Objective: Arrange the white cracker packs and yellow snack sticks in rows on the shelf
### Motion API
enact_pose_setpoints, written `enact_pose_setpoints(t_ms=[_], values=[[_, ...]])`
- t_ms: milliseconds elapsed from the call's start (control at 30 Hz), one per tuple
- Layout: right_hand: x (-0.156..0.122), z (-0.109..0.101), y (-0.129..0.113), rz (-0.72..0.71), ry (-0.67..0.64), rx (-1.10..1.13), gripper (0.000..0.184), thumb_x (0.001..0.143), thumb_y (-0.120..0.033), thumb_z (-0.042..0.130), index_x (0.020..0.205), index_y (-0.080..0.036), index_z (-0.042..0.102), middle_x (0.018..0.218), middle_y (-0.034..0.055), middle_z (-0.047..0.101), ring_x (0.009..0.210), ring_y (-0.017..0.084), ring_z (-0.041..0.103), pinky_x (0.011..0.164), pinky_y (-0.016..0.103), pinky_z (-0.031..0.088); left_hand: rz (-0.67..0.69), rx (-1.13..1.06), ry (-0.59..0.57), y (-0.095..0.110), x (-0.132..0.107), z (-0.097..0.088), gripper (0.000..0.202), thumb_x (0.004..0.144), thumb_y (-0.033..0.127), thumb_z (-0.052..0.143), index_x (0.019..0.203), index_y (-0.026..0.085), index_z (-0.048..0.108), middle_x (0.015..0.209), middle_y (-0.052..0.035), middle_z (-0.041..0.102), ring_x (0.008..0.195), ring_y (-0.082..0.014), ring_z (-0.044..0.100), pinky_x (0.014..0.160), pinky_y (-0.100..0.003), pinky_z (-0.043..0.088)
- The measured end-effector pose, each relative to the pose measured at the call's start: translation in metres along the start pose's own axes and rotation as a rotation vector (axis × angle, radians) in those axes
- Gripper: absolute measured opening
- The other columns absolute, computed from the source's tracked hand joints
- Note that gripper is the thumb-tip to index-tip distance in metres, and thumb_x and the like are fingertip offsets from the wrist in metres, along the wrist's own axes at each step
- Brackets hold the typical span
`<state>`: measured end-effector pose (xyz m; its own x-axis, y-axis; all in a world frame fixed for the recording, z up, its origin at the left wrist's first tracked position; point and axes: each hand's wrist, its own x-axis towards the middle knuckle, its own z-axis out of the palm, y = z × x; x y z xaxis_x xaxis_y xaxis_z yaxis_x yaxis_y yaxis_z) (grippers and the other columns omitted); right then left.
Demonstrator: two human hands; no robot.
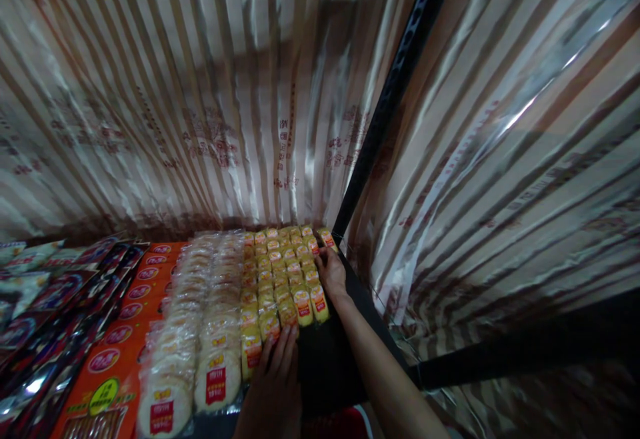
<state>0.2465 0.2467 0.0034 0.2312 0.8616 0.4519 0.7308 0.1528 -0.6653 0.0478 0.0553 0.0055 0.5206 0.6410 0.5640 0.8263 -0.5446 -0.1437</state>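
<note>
Rows of small yellow snack packets (280,272) with red-and-white labels stand packed together on a dark shelf (320,365). My left hand (280,359) lies at the front of these rows, fingers stretched out and fingertips touching the front packets. At the back right corner my right hand (331,271) reaches along the side of the rows. Its fingers are bent round a yellow packet (313,245) there, and part of the grip is hidden. One more yellow packet (328,238) sits just beyond those fingertips.
Left of the yellow rows stand clear bags of round pale crackers (217,365), then orange snack bags (117,335) and dark glossy packets (65,292). A black upright post (385,102) rises at the back corner. Striped printed sheeting (225,92) hangs behind and to the right.
</note>
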Motion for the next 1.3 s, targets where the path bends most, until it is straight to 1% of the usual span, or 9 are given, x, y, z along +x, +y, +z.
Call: enact_pose_setpoints(t_ms=[167,267,367,500,633,800,933,1133,1300], values=[[-0.001,-0.003,0.000,-0.054,0.062,-0.073,0.019,0.080,-0.033,0.047,0.089,-0.019,0.057,0.089,0.0085,0.061,0.088,0.021,0.055,0.081,0.035,0.045,0.010,-0.019,0.078,-0.002,-0.002,0.009,0.044,0.081,0.039,0.047,0.112,0.012,0.061,0.134,-0.0101,0.049,0.136,-0.0232,0.023,0.114,-0.041,0.004],[0.001,-0.011,-0.001,-0.020,0.148,-0.145,0.023,0.082,-0.035,0.047,0.094,-0.018,0.057,0.095,0.0104,0.059,0.093,0.023,0.052,0.085,0.037,0.043,0.010,-0.023,0.061,-0.002,-0.003,0.010,0.044,0.081,0.041,0.046,0.112,0.013,0.061,0.132,-0.0093,0.052,0.136,-0.0223,0.021,0.115,-0.041,0.003],[0.006,-0.018,0.000,0.026,0.182,-0.219,0.024,0.082,-0.033,0.047,0.098,-0.018,0.057,0.101,0.0117,0.058,0.098,0.025,0.050,0.088,0.039,0.040,0.007,-0.023,0.061,-0.001,-0.003,0.008,0.043,0.082,0.040,0.045,0.111,0.014,0.062,0.129,-0.0090,0.054,0.137,-0.0220,0.020,0.115,-0.041,0.002],[0.017,-0.020,0.002,0.090,0.136,-0.268,0.031,0.080,-0.030,0.050,0.109,-0.017,0.054,0.104,0.0144,0.059,0.100,0.026,0.051,0.086,0.039,0.040,0.014,-0.015,0.049,-0.001,-0.001,0.003,0.044,0.082,0.040,0.045,0.111,0.013,0.062,0.130,-0.0095,0.053,0.137,-0.0233,0.019,0.114,-0.042,0.002],[0.025,-0.014,0.002,0.143,0.065,-0.227,0.025,0.080,-0.024,0.050,0.103,-0.020,0.056,0.093,0.0087,0.063,0.089,0.022,0.057,0.080,0.034,0.043,0.006,-0.005,0.051,0.000,0.000,0.003,0.044,0.081,0.040,0.046,0.113,0.012,0.061,0.130,-0.0097,0.053,0.136,-0.0230,0.021,0.114,-0.042,0.002],[0.027,-0.007,0.005,0.099,0.014,-0.173,0.024,0.079,-0.018,0.045,0.097,-0.019,0.060,0.093,0.0068,0.064,0.086,0.019,0.058,0.080,0.032,0.044,0.016,0.007,0.038,-0.001,-0.002,0.005,0.046,0.081,0.040,0.045,0.114,0.011,0.060,0.133,-0.0112,0.050,0.135,-0.0243,0.025,0.114,-0.044,0.002],[0.025,-0.008,0.006,0.047,0.054,-0.125,0.027,0.079,-0.018,0.042,0.095,-0.016,0.063,0.097,0.0094,0.064,0.092,0.021,0.056,0.088,0.034,0.043,0.017,-0.001,0.009,0.000,-0.002,0.002,0.046,0.082,0.038,0.045,0.117,0.010,0.058,0.137,-0.0118,0.046,0.134,-0.0245,0.026,0.114,-0.044,0.003],[0.005,-0.020,-0.005,0.026,0.161,-0.046,0.030,0.079,-0.019,0.040,0.095,-0.015,0.064,0.098,0.0119,0.062,0.095,0.022,0.054,0.090,0.038,0.043,-0.002,-0.003,-0.044,0.002,-0.001,-0.006,0.044,0.083,0.034,0.045,0.118,0.010,0.056,0.139,-0.0118,0.043,0.135,-0.0242,0.025,0.114,-0.043,0.004],[-0.043,-0.046,-0.021,0.029,0.232,0.090,0.027,0.081,-0.025,0.039,0.092,-0.017,0.063,0.101,0.0114,0.061,0.100,0.022,0.054,0.092,0.041,0.043,0.004,-0.036,-0.065,0.001,-0.001,-0.012,0.044,0.083,0.034,0.044,0.119,0.011,0.054,0.143,-0.0123,0.037,0.136,-0.0242,0.024,0.114,-0.045,0.006]])
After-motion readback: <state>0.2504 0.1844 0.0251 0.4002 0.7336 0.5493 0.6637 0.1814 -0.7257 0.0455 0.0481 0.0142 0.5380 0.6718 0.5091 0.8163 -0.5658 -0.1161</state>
